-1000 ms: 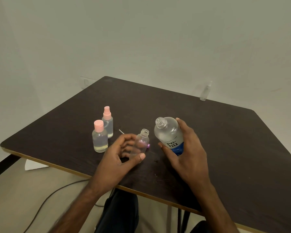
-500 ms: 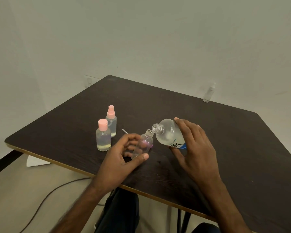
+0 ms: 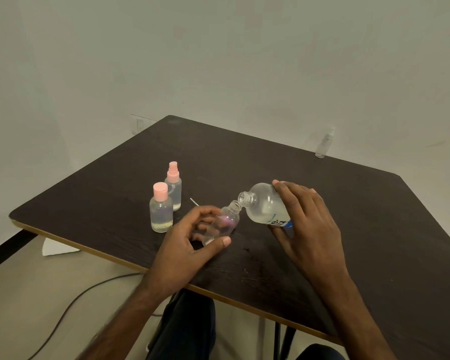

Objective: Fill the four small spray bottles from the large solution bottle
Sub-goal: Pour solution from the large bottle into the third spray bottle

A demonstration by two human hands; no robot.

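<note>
My right hand grips the large clear solution bottle, tipped far over to the left with its open neck just above the mouth of a small uncapped spray bottle. My left hand holds that small bottle tilted towards the big one, thumb in front and fingers behind. Something purple shows behind the small bottle. Two small bottles stand to the left: one with a pink flat cap and one with a pink spray top, both holding clear liquid.
The dark wooden table has its front edge close to my body. A slim clear spray bottle stands at the far edge by the wall. A thin white tube lies near the pink bottles. A cable and white paper lie on the floor.
My right hand has tipped the large bottle from upright to nearly level and brought its neck to the small bottle's mouth. My left hand has tilted the small bottle towards it.
</note>
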